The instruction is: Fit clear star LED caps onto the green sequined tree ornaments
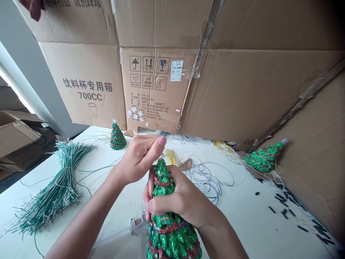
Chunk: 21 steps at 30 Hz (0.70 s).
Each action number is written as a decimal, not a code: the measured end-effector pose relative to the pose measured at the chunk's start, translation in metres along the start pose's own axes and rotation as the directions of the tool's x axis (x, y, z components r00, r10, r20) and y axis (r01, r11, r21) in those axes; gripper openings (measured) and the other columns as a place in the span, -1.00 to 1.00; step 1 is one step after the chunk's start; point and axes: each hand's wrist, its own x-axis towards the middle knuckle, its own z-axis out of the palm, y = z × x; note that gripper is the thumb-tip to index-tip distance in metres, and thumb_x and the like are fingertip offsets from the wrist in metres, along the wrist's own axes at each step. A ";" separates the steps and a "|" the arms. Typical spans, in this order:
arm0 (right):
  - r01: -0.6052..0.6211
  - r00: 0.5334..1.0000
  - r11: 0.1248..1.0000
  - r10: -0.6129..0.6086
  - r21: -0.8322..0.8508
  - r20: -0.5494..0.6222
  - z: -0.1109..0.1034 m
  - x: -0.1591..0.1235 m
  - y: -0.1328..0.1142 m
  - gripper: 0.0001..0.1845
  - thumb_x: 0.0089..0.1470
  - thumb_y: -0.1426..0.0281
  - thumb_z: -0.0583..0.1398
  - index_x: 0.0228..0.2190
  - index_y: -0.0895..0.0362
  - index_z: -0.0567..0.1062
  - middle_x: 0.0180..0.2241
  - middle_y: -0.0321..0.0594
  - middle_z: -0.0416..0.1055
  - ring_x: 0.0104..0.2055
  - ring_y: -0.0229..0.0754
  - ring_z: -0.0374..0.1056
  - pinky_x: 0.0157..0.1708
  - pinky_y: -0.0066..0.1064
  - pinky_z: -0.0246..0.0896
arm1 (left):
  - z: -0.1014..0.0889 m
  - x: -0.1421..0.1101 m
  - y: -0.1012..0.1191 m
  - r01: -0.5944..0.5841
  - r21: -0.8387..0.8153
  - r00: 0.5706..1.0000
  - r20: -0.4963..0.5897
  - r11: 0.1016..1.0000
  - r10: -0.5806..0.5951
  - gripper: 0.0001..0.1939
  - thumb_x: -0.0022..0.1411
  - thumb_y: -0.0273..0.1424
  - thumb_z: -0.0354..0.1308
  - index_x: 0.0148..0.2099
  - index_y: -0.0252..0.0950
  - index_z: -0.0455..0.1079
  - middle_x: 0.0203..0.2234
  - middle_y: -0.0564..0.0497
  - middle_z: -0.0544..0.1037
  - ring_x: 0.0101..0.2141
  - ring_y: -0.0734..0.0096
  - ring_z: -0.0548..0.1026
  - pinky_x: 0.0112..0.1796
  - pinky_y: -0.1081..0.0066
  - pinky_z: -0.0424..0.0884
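Observation:
My right hand [180, 198] wraps round the upper part of a green tinsel Christmas tree [172, 230] with red garlands. The tree's tip points away from me, and its base runs out of the bottom of the view. Just above the tip, my left hand [144, 156] is closed, thumb pressed along the curled fingers. Whatever it may hold is hidden. Partly behind the tree lies a white tool [137, 225] with a small red part, which looks like a glue gun.
A bundle of green-and-white wires [63, 176] lies at left. One small tree [118, 136] stands at the back; another tree [264, 157] lies at right. Coiled thin wires [207, 183] and black pieces [283, 201] are on the white table [242, 223]. Cardboard [161, 28] walls the far side.

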 end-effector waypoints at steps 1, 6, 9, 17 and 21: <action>-0.004 0.999 0.998 0.001 0.068 0.049 -0.001 0.001 0.001 -0.89 -0.21 0.51 0.24 -0.56 0.08 0.42 -0.55 -0.40 0.43 -0.49 -0.20 0.46 -0.38 -0.33 0.40 | 0.001 0.000 -0.001 0.021 -0.025 1.000 -0.006 0.999 -0.021 -0.47 0.67 -0.32 -0.06 -0.45 -0.22 -0.05 -0.57 0.16 0.04 -0.54 0.48 0.02 -0.47 0.29 0.07; -0.027 0.960 0.938 -0.072 0.345 0.272 -0.004 0.015 0.022 -0.74 -0.27 0.50 0.41 -0.55 0.10 0.42 -0.59 -0.41 0.50 -0.64 -0.26 0.43 -0.54 -0.43 0.40 | 0.004 -0.005 -0.004 0.134 -0.165 0.991 0.014 0.977 -0.133 -0.43 0.67 -0.18 -0.07 -0.45 -0.23 -0.02 -0.57 0.15 0.05 -0.53 0.48 0.01 -0.49 0.31 0.02; -0.039 0.931 0.895 -0.129 0.443 0.342 -0.007 0.023 0.035 -0.54 -0.38 0.40 0.58 -0.55 0.11 0.41 -0.61 -0.38 0.51 -0.61 -0.20 0.47 -0.56 -0.41 0.45 | 0.004 -0.006 -0.006 0.141 -0.197 0.990 0.051 0.970 -0.134 -0.43 0.68 -0.14 -0.09 -0.44 -0.23 -0.03 -0.56 0.14 0.06 -0.51 0.48 0.03 -0.48 0.32 0.04; 0.020 0.974 0.871 -0.127 -0.491 -0.186 -0.004 -0.006 -0.006 -0.81 -0.08 0.50 0.34 -0.45 0.06 0.43 -0.50 -0.42 0.41 -0.44 -0.24 0.31 -0.39 -0.37 0.25 | -0.014 0.002 0.019 0.081 -0.017 0.994 0.070 0.997 -0.079 -0.46 0.64 -0.20 0.04 -0.44 -0.25 0.09 -0.55 0.14 0.12 -0.49 0.48 0.09 -0.42 0.35 0.07; -0.203 0.764 0.364 -0.522 -0.909 -0.379 0.002 -0.010 -0.002 -0.76 -0.04 0.55 0.29 -0.41 0.02 0.35 -0.57 -0.43 0.25 -0.50 -0.19 0.14 -0.47 -0.33 -0.06 | -0.017 0.004 0.039 0.249 0.181 0.968 -0.067 0.952 -0.241 -0.40 0.59 -0.14 0.08 -0.49 -0.25 0.00 -0.59 0.15 0.03 -0.51 0.49 0.00 -0.47 0.33 -0.01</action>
